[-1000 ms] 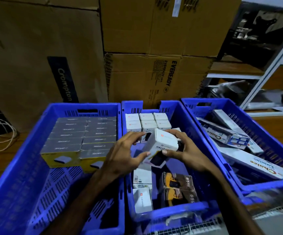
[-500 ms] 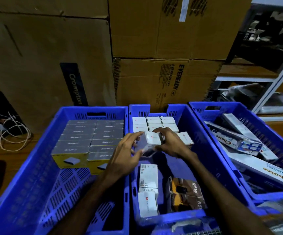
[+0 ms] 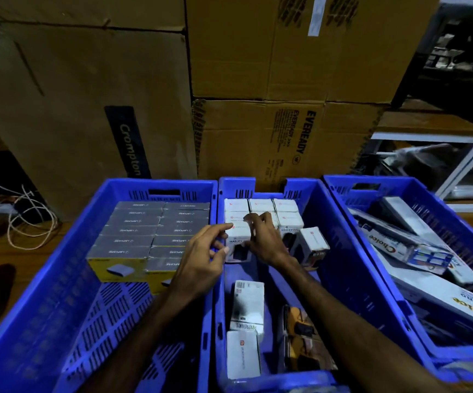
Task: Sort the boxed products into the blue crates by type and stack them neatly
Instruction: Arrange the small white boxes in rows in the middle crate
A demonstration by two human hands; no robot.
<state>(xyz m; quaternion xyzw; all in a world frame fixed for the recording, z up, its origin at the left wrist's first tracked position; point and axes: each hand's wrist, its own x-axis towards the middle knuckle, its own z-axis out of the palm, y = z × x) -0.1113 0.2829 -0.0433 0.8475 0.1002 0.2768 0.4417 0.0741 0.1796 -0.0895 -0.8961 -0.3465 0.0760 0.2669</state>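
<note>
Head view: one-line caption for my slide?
Both hands seat a white box into the stack in the middle crate.

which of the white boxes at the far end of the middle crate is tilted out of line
The white box at the right end of the stack, just right of the right hand. It sits askew with a corner toward the camera; the others stand squarely in rows.
</note>
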